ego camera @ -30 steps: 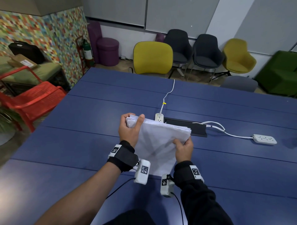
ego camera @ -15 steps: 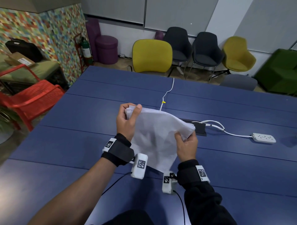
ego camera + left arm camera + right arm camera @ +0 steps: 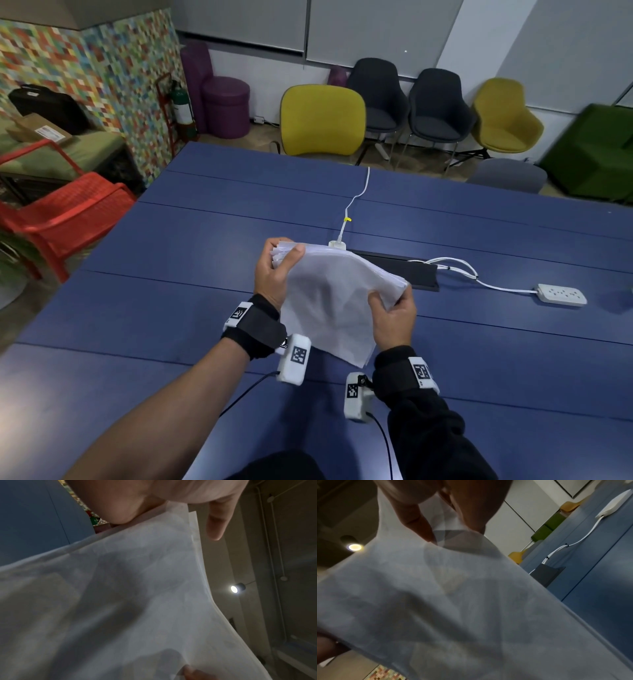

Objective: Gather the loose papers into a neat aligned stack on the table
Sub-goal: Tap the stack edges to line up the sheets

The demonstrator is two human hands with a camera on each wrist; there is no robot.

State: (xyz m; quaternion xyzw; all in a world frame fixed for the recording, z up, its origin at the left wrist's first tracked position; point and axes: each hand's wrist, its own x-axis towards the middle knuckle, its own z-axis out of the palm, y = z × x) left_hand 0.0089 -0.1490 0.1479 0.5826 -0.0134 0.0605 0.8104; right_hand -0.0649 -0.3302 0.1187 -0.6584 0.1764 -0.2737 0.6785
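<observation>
A bundle of white papers (image 3: 329,298) is held upright above the blue table (image 3: 171,308), its lower corner near the surface. My left hand (image 3: 279,270) grips the bundle's top left corner, thumb on the near face. My right hand (image 3: 394,315) pinches the right corner. The sheets bow outward between the hands, and their edges fan slightly at the top left. The papers (image 3: 137,601) fill the left wrist view under my thumb. In the right wrist view my fingers (image 3: 419,520) clamp the papers (image 3: 453,608).
A white charger (image 3: 337,244) with its cable sits just behind the papers beside a black cable hatch (image 3: 404,270). A white power strip (image 3: 561,294) lies to the right. Yellow (image 3: 322,120) and dark chairs stand past the far edge, a red chair (image 3: 61,219) at the left.
The bundle was lifted and bowed half a second ago, and now sits lower again, still bent. Both hands kept their grips on its corners.
</observation>
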